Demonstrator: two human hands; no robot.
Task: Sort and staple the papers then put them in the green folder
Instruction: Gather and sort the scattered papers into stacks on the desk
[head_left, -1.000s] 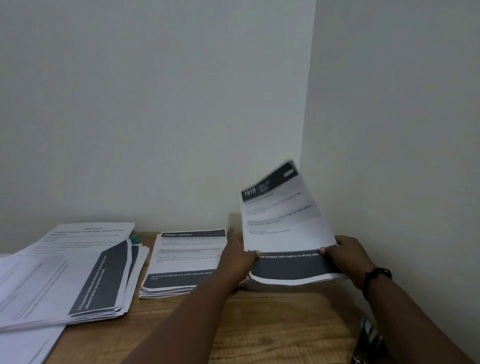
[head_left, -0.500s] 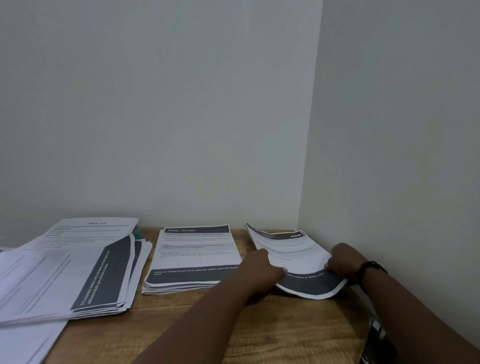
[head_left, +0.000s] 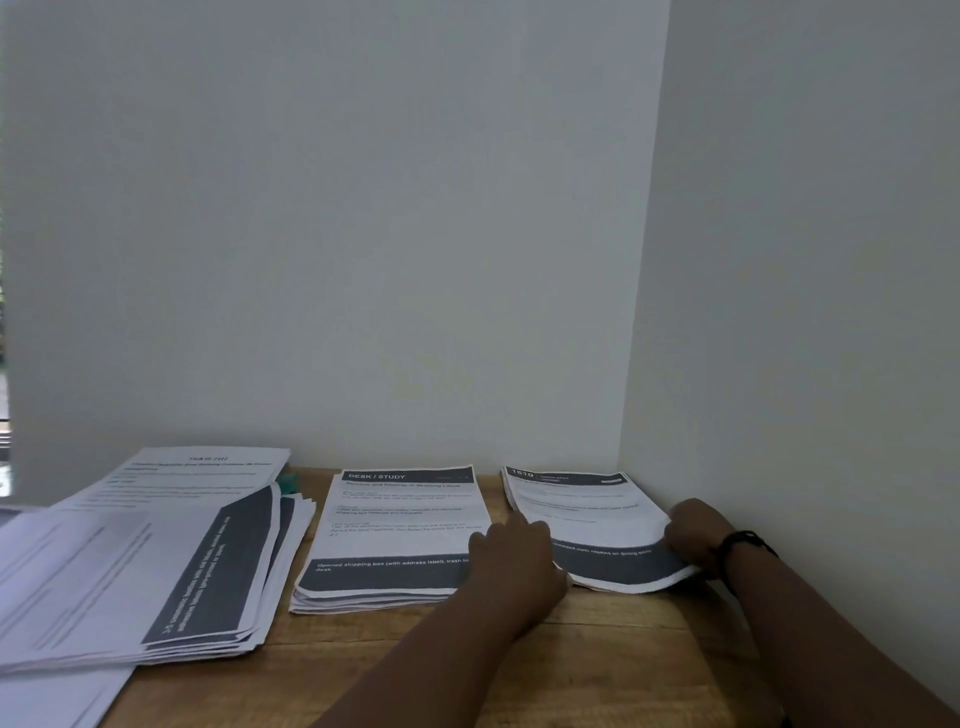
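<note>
the two pale walls (head_left: 363, 234) fill most of the view and meet in a corner at the right, above the back edge of a wooden surface (head_left: 597, 670).

on the left of the surface lies the biggest pile of papers (head_left: 130, 587), fanned and turned sideways, its dark band running along the right edge; more white sheets stick out beneath it toward the near left corner. a sheet with a printed heading (head_left: 202, 475) lies behind it, against the wall. a small bit of something green (head_left: 287, 480) peeks out between that sheet and the middle stack; whether it is the folder cannot be told.

the middle stack (head_left: 400, 525) lies square to the viewer, headed "desk / study", with a dark band along its near edge, and several sheets show at its side.

the right stack (head_left: 587, 519) lies in the corner, just beside the right wall, headed "1510". its far part lies flat while its near edge curves up off the surface.

the left hand (head_left: 511, 556) reaches in between the middle and right stacks, its back up, touching the left edge of the right stack and covering the near right corner of the middle one; its fingers are hidden under the hand, so i cannot tell how they lie. the right hand (head_left: 693, 532) grips the near right edge of the right stack, fingers curled over the paper. a black band (head_left: 740, 543) sits on the right wrist.
</note>
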